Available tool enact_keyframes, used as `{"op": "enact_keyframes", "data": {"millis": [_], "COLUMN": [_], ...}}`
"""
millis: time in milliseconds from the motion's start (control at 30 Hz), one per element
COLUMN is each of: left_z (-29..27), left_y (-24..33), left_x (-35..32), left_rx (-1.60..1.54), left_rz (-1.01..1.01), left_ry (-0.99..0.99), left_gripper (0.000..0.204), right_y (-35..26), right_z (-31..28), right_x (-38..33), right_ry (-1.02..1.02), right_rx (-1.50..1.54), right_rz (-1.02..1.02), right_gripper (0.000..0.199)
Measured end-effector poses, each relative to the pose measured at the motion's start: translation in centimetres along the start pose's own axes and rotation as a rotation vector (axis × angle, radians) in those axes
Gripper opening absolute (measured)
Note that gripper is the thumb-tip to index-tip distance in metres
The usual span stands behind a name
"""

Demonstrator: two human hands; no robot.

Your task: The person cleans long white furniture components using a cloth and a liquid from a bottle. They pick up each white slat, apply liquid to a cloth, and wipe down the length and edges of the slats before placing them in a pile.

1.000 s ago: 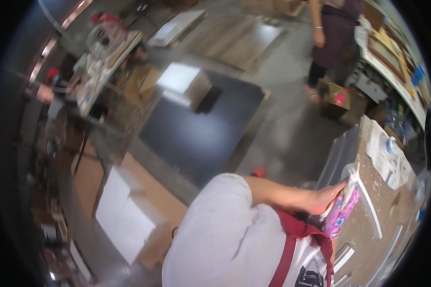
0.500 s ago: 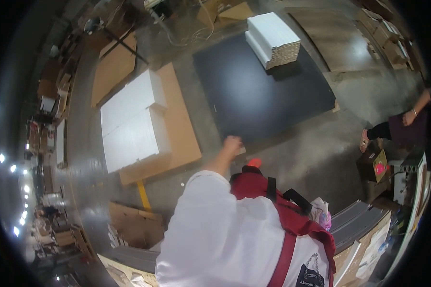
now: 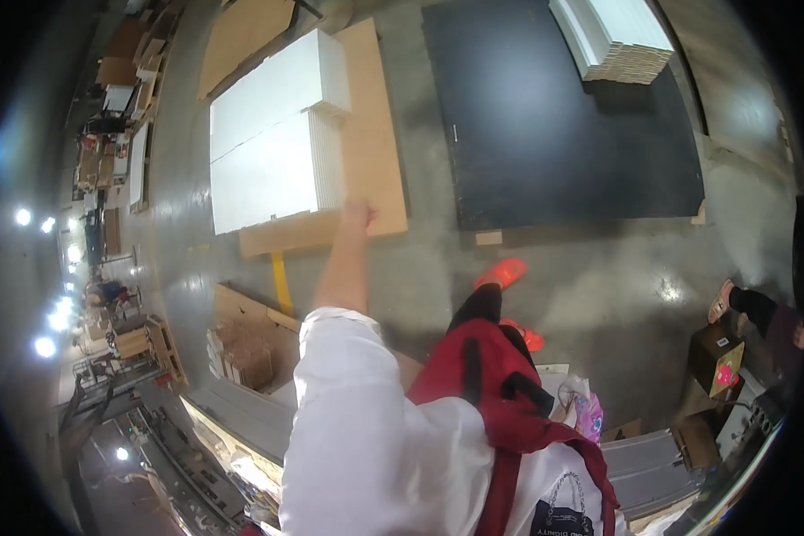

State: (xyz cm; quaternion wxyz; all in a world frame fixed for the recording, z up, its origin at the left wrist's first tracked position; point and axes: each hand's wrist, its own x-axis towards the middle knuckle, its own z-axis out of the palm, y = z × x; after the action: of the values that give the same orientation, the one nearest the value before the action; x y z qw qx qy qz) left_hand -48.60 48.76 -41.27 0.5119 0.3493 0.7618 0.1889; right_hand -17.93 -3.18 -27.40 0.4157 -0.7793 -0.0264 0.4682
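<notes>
Left hand (image 3: 359, 214) at the end of a bare forearm, white short sleeve (image 3: 348, 402) above it, arm stretched out over the floor. The hand looks loosely closed, fingers curled in; whether it grips or even touches anything cannot be told from this high view. It shows against the near edge of a flat brown cardboard sheet (image 3: 375, 107) lying on the grey concrete floor (image 3: 616, 277). Two stacks of white rectangular boards (image 3: 272, 143) sit side by side on that sheet, just beyond the hand. Right hand is down by the waist, only partly seen behind a red garment (image 3: 500, 384); its state cannot be told. Next to it, a pink and white patterned bag (image 3: 585, 411). Right of the cardboard, a large black floor mat (image 3: 563, 125) with a further stack of white boards (image 3: 612, 36) at its far end. Orange shoes (image 3: 502, 272) below the mat's near edge. Another person's foot (image 3: 722, 301) at far right.
</notes>
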Motion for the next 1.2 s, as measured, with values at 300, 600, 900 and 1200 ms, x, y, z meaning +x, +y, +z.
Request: {"op": "enact_keyframes", "data": {"millis": [300,600,900,1200], "left_z": [-3.8,-5.4,11.2,34.9], "left_y": [4.1,-3.8,-9.5,-1.4], "left_x": [3.6,5.8,-14.2,-14.5], "left_rx": [-0.051,0.689,0.869,1.242], "left_rz": [0.057,0.144,0.245,0.863], "left_ry": [0.169,-0.011,-1.144,-1.285], "left_gripper": [0.078,0.033,0.050,0.045], "right_y": [0.7,-0.5,-2.1,2.9], "right_z": [1.1,2.8,1.0,-3.6], "right_x": [3.4,2.4,-2.6,-8.7], "right_ry": [-0.080,-0.138,0.059,0.548], "right_rx": [-0.113,-0.190,-0.180,-0.118], "right_rz": [0.111,0.081,-0.050,0.038], "right_gripper": [0.038,0.039,0.039,0.040]}}
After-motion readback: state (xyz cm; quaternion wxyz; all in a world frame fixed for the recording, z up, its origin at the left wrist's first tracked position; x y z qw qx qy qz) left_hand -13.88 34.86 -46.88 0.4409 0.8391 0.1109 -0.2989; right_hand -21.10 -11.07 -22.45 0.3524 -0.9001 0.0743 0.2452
